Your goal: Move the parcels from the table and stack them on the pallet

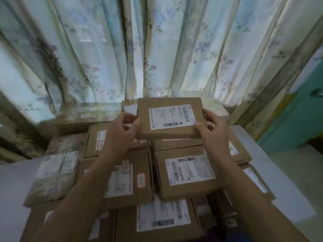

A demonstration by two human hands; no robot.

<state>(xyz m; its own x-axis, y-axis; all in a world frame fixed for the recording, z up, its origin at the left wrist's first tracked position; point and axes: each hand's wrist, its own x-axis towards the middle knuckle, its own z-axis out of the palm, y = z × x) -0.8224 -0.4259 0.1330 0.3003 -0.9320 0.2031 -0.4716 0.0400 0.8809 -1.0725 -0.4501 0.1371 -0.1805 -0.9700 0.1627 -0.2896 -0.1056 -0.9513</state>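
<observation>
Curtain [97,49]: floral, hangs along the desk's far edge, fills the upper view.
Desk [286,180]: pale top, bare strips showing at the left and right edges; the middle is covered by parcels.
Pile [189,173]: many flat brown labelled boxes, overlapping in loose layers from the near edge to the far edge; a plastic-wrapped pack [54,173] lies at the left edge.
Held parcel [170,117]: flat brown box, white label up, lifted clear above the far middle of the pile, roughly level.
Left hand [122,130]: fingers curled round the parcel's left edge, thumb on top near its corner.
Right hand [212,128]: thumb pressed on the near right corner by the label, fingers wrapped round the right edge.
Pallet: not in view.
Progress: judged early or mid; one parcel in hand, a large heap left on the desk. How many are stacked already cannot be told.
</observation>
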